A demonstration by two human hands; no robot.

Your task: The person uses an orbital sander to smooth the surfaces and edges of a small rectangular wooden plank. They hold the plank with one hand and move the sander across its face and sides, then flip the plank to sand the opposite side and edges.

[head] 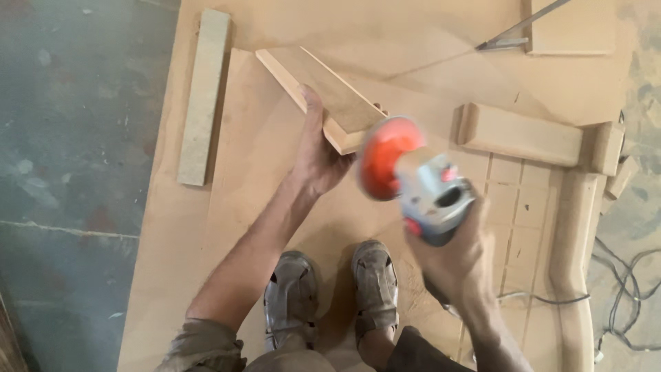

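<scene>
A large sheet of tan fibreboard [227,207] lies flat on a grey concrete floor [69,138], seen from above by a person crouching on it. Grooves cut a grid of squares into the sheet at the right.

A long narrow wood strip [204,96] lies near the sheet's left edge, its long axis running almost straight away from the person. A thicker wood block [520,134] lies at the right, lengthwise across the view.

The wooden board [323,96] sits at centre, its long axis running diagonally from upper left down to lower right, its near end pointing toward the grinder. The left hand [318,155] is clamped on that near end, thumb stretched along the board's left edge.

The right hand [451,258] is closed around the body of a grey angle grinder [430,193], blurred by motion. Its orange disc guard [384,157] faces left, just beside the board's near corner; whether they touch cannot be told.

Two dusty sandalled feet [330,289] rest on the sheet below the hands. Dark cables [623,289] trail over the floor at the right.
</scene>
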